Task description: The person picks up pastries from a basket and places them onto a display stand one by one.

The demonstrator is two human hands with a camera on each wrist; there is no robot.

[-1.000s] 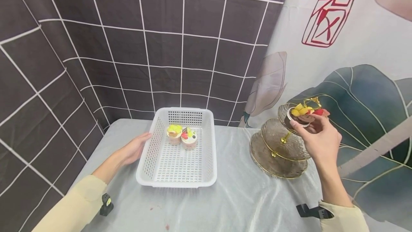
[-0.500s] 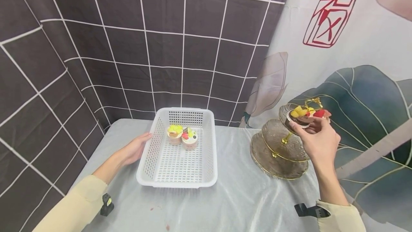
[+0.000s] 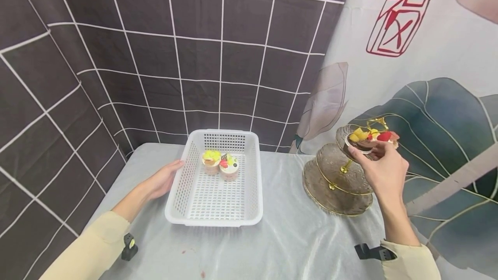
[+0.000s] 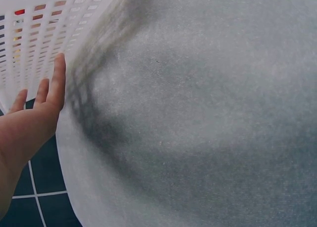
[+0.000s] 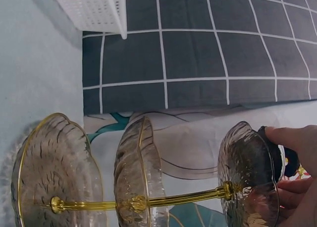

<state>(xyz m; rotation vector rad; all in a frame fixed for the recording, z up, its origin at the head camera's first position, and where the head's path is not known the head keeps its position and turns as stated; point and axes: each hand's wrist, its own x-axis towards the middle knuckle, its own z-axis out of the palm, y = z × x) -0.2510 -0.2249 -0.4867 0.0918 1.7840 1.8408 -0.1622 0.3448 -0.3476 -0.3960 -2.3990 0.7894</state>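
In the head view, the right hand (image 3: 385,174) pinches a fruit-topped dessert (image 3: 361,143) at the uppermost tier of the gold-rimmed stand (image 3: 334,195), its grip narrowed to the dessert's sides. The left hand (image 3: 162,179) touches the white basket (image 3: 213,222), where two dessert cups (image 3: 228,173) sit together. The left wrist view shows that grip spread, fingers extended along the basket wall. In the right wrist view, the top tier partly hides the dessert and fingers.
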